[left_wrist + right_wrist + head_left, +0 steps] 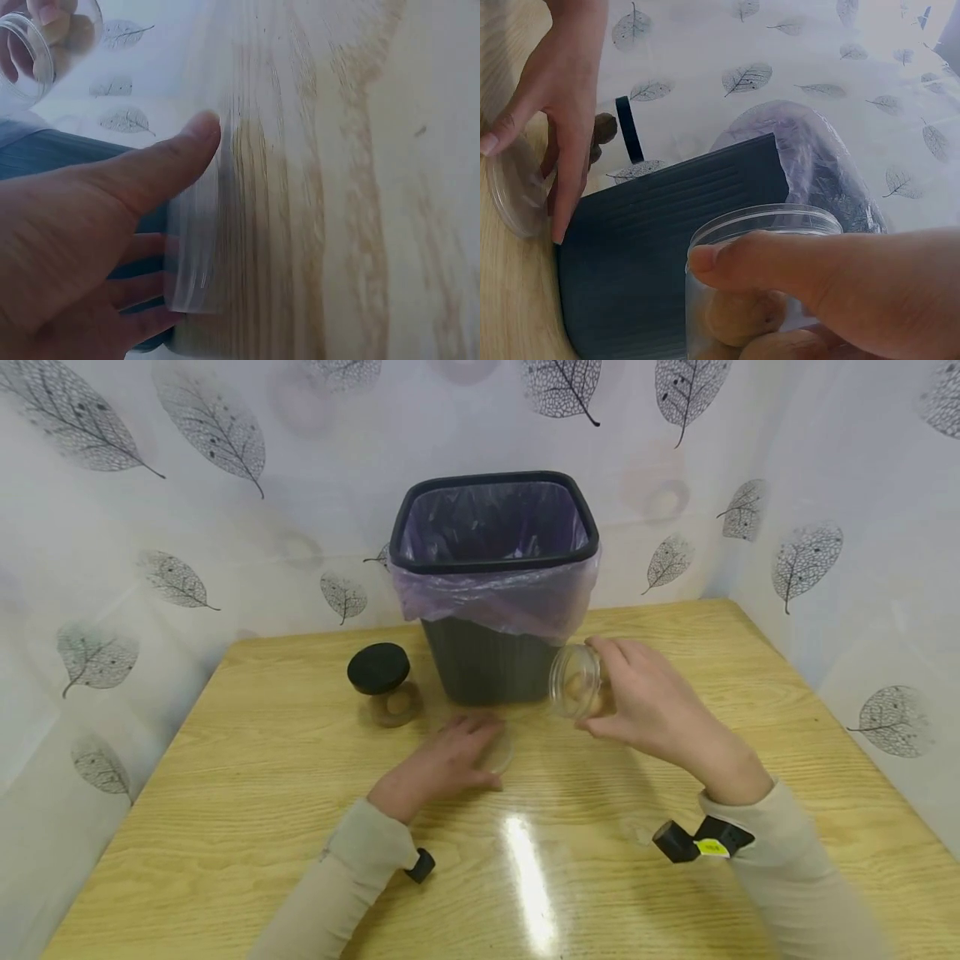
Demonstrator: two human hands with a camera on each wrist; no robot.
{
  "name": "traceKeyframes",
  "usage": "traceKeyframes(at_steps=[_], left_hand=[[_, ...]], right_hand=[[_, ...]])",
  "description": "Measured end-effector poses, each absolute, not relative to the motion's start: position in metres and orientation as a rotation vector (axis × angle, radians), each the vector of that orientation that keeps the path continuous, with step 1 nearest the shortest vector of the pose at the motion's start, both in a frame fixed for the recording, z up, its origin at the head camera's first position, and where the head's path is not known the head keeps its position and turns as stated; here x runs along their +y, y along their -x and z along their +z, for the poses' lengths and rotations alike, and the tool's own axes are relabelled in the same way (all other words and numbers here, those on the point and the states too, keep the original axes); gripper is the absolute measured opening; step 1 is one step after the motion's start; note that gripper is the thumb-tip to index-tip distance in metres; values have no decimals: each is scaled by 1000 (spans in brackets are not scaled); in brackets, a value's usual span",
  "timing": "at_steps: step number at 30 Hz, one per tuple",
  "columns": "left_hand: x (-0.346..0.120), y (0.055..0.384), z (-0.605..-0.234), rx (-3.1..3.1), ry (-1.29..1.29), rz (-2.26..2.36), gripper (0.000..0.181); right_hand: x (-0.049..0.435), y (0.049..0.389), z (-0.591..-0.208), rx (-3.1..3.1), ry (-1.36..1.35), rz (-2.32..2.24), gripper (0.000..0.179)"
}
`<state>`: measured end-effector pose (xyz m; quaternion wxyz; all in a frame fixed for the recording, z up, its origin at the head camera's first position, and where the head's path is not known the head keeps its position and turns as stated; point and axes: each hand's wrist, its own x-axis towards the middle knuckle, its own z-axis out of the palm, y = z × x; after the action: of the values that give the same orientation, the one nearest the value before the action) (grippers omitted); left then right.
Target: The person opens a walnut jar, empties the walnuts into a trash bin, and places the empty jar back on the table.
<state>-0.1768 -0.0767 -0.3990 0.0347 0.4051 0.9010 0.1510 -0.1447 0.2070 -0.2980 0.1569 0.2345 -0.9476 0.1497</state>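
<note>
Right fingers (611, 657) around tilted clear jar (576, 682)

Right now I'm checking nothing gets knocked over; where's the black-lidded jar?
In the head view, the black-lidded jar stands on the table, left of the bin, beyond the left hand.
</note>
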Motion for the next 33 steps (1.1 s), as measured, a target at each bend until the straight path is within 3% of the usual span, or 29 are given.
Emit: traceKeyframes(at_steps=[14, 33], left_hand=[[-95, 180, -365, 2846, -947, 669, 96], [-153, 177, -290, 3015, -586, 852, 84]], right_hand=[[212, 145, -271, -2730, -642, 373, 93], [232, 147, -231, -2730, -589, 371, 94]])
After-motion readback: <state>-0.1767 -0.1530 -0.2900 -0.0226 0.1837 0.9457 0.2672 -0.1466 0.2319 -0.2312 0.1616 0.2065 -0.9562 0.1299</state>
